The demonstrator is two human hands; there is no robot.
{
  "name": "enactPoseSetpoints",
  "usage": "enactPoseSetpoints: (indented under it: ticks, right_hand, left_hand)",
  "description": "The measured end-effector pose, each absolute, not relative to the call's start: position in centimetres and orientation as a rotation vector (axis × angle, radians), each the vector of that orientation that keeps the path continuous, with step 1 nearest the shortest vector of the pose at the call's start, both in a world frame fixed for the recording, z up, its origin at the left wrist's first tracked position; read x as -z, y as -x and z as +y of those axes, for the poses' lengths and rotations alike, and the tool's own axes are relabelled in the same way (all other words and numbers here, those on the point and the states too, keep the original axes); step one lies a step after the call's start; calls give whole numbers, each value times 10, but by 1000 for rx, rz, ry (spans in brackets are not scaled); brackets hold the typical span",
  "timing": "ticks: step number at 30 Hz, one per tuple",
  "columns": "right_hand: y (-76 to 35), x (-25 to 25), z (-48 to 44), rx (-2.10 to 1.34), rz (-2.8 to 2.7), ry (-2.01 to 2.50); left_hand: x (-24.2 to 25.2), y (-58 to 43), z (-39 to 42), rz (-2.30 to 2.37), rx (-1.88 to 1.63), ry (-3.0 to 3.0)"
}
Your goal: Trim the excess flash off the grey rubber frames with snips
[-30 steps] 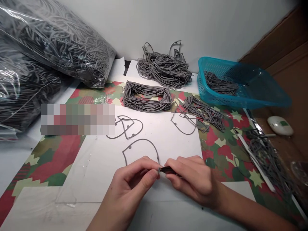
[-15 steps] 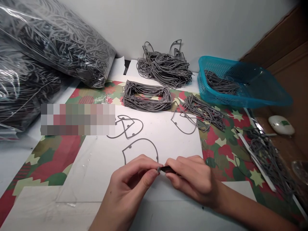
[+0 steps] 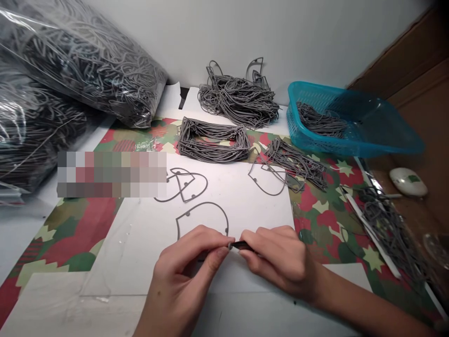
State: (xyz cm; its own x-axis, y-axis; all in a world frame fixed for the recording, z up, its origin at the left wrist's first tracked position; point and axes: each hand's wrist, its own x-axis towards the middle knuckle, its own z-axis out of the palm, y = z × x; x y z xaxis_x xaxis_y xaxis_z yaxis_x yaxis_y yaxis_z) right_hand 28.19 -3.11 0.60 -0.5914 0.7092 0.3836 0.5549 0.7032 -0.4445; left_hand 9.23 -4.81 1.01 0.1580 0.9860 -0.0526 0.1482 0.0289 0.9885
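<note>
While the left hand (image 3: 185,269) pinches a small grey rubber end (image 3: 230,245) between thumb and fingertips, the right hand (image 3: 280,262) curls its fingers around a small dark tool (image 3: 243,245), whose tip touches that end. The pinched end seems to belong to a D-shaped grey rubber loop (image 3: 201,210) lying on a white paper sheet (image 3: 261,210), though the fingers hide the join. Just beyond lie two overlapping loops (image 3: 182,185). Farther up, a squared bundle of loops (image 3: 213,142) sits at the sheet's top edge, a looser heap (image 3: 298,164) lies to the right on camouflage-patterned paper (image 3: 315,220), and a tangled pile (image 3: 238,100) stands behind. A blue plastic basket (image 3: 308,93) holds a smaller bunch (image 3: 321,120), while clear plastic bags (image 3: 87,79) packed with loops slump at the left.
</note>
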Motion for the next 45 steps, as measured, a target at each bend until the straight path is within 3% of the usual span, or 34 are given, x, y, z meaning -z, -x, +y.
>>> enactPoseSetpoints:
  ticks: [33,45]
  right_hand:
    - [-282,-4,-30,-218,-2350,915]
    - [-282,-2,-30,-381,-2223,1012]
  left_hand:
    - [-15,-94,-47,1274,-896,-1273]
    - [-15,-93,-47,1293,-834,-1164]
